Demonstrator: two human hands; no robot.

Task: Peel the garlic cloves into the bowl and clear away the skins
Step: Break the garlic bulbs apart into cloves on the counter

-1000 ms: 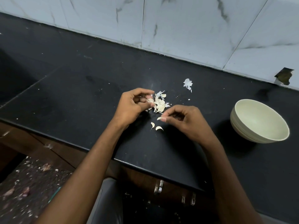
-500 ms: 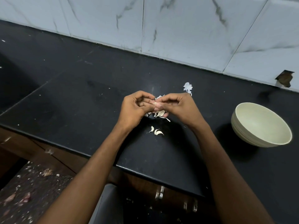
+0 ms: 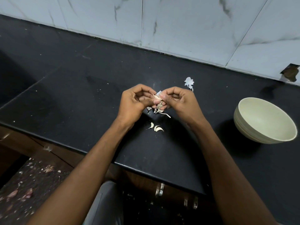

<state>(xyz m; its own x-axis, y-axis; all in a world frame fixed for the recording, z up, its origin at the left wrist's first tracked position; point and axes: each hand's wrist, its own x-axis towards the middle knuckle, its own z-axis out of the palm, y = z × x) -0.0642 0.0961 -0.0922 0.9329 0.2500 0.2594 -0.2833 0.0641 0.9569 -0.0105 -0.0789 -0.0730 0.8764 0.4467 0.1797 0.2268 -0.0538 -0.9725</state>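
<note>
1. I see my left hand [image 3: 134, 101] and right hand [image 3: 178, 101] pinching one papery pale garlic clove [image 3: 158, 98] over the black stone counter [image 3: 81, 95], fingers curled.
2. Three small peeled cloves [image 3: 156, 127] lie nearer (loose skins beside them); the cream round bowl [image 3: 264, 120] sits right.

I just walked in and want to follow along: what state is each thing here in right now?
left hand: pinching the garlic clove
right hand: pinching the same clove
garlic clove: held between both hands, skin partly on
three cloves: lying loose on the counter
skin scrap: lying apart behind the hands
bowl: upright, inside looks empty
</note>
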